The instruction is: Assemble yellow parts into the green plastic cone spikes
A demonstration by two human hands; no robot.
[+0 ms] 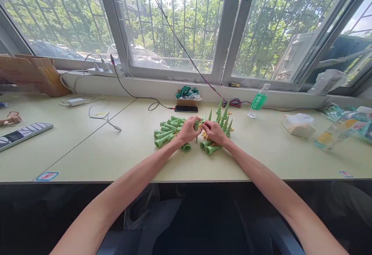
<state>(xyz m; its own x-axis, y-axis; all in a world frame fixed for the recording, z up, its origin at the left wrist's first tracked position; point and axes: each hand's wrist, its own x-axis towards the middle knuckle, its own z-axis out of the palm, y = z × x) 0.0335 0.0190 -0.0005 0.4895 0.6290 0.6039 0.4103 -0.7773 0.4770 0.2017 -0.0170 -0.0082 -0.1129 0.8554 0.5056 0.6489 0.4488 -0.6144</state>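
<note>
My left hand [188, 130] is closed round a green plastic cone [197, 128], holding it over the middle of the table. My right hand [213, 131] meets it from the right, fingers pinched on a small yellow piece [201, 125] at the cone's end. A heap of green cones [167, 130] lies flat just left of my hands. Several more cones [223, 116] stand upright, tips up, behind my right hand. A few cones [209, 148] and small yellow parts lie under my right wrist.
A black phone [186, 108] and a small box with green material [187, 94] lie behind the cones. A green-labelled bottle [258, 102] stands at the right, then a white packet [298, 124] and bottles. Cables, a power strip [101, 69] and cardboard sit at the left.
</note>
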